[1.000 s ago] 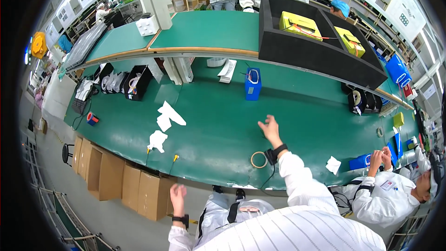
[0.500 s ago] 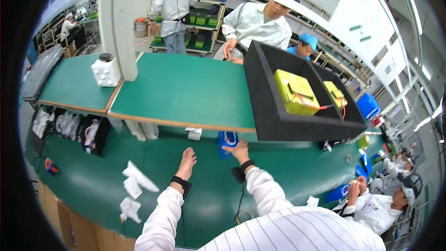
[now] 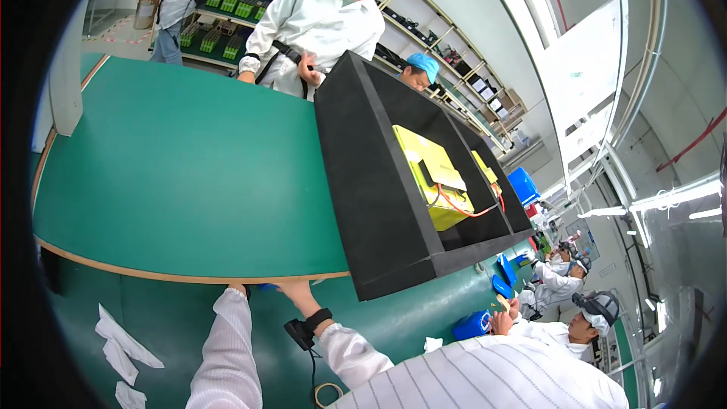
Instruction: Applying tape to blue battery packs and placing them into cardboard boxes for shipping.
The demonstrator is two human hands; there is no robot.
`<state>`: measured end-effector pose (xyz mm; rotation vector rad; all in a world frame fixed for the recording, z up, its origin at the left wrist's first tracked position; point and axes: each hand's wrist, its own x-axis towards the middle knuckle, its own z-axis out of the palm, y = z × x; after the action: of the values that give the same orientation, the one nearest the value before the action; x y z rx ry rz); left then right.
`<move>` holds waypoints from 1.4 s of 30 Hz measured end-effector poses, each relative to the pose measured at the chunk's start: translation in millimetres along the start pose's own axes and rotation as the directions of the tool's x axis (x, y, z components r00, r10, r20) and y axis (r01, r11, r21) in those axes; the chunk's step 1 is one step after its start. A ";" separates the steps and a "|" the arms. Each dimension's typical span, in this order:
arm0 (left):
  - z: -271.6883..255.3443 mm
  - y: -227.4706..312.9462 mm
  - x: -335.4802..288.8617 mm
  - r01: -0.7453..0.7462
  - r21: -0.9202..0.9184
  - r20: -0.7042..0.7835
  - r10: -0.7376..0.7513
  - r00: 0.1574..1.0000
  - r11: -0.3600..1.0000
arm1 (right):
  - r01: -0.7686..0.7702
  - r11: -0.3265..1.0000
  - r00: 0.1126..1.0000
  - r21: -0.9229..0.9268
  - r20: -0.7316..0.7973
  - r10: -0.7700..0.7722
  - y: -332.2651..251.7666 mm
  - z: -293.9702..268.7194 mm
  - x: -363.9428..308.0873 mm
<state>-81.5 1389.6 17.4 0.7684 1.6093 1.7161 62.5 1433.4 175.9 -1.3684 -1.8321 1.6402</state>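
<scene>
Green shelf (image 3: 189,182) overhangs the desk (image 3: 178,310); left hand (image 3: 238,287) and right hand (image 3: 297,292) reach beneath, near a blue object (image 3: 266,285), grip hidden, no lift visible yet.

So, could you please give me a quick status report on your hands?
Left hand and right hand partly under green raised shelf, fingers hidden. Blue box between them, barely showing; grip unclear. Shelf blocks the view.

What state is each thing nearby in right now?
Black rectangular compartmented box: open-topped, packs inside.
Nearer yellow boxy pack: in box, red wire trailing.
Farther yellow pack: in box, partly hidden.
Creased white sheets: loose on green bench.
Blue object: mostly hidden, state unclear.
Left hand: mostly hidden, grip unclear.
Right hand: fingers hidden, grip unclear.
</scene>
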 end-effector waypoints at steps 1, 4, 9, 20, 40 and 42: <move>45.5 30.6 31.7 -0.070 -0.021 0.071 0.071 0.995 0.997 | 0.178 0.972 0.970 -0.154 -0.140 -0.200 1.8 -40.5 22.9; 18.7 3.6 3.8 -0.075 0.044 -0.024 0.076 0.997 0.996 | 0.180 0.871 0.954 -0.457 -0.133 -0.268 -12.8 -11.2 -18.6; 36.8 131.8 -63.1 -0.053 -0.336 -0.255 -0.037 0.966 0.940 | 0.157 0.918 0.955 -0.364 -0.181 -0.235 -14.3 -21.2 -114.4; -24.1 198.2 -380.2 0.154 -0.108 -0.645 -0.187 0.741 0.982 | 0.135 0.973 0.920 -0.184 0.388 -0.054 -5.0 -20.1 -356.3; -88.5 154.3 -473.0 -0.031 -0.357 -0.726 -0.256 0.638 0.934 | 0.325 0.871 0.883 -0.369 0.448 -0.139 35.8 62.5 -422.9; -91.2 149.2 -474.9 -0.026 -0.352 -0.694 -0.242 0.678 0.936 | 0.331 0.868 0.893 -0.370 0.421 -0.161 39.6 65.5 -430.2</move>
<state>128.1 954.2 167.9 -0.2537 1.7046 2.2839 238.9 1044.6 269.0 -0.9329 -2.6068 1.4876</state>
